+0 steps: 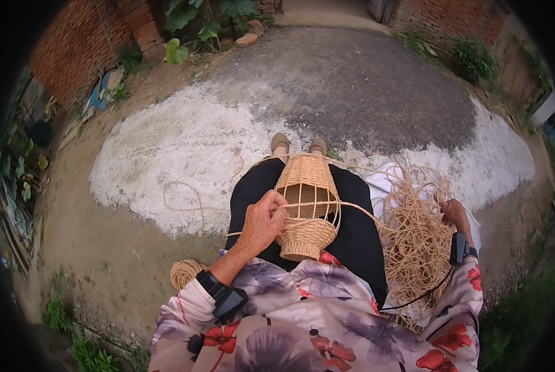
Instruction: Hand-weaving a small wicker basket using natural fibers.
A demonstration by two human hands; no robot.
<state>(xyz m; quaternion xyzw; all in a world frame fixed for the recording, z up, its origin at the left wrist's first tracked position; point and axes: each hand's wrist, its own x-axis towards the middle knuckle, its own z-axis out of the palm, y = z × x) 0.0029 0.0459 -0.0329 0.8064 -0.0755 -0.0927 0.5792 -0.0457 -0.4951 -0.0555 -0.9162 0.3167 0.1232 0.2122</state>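
Observation:
A woven straw-coloured basket [308, 239] lies across my lap, with a band of bare upright stakes between its two woven parts. My left hand [266, 220] is closed at the left side of that open band, pinching a twisted straw cord [314, 203] against the stakes. The cord crosses the gap and runs right to a big loose tangle of cord [417, 239]. At the tangle's right edge, my right hand [456, 216] has curled fingers on a strand of cord; its fingertips are partly hidden.
A wound ball of cord [186, 273] sits on the ground at my left. White cloth [383, 186] lies under the tangle. A loose cord end [200, 201] loops over the pale concrete. Plants [206, 25] and brick walls [85, 49] stand farther off.

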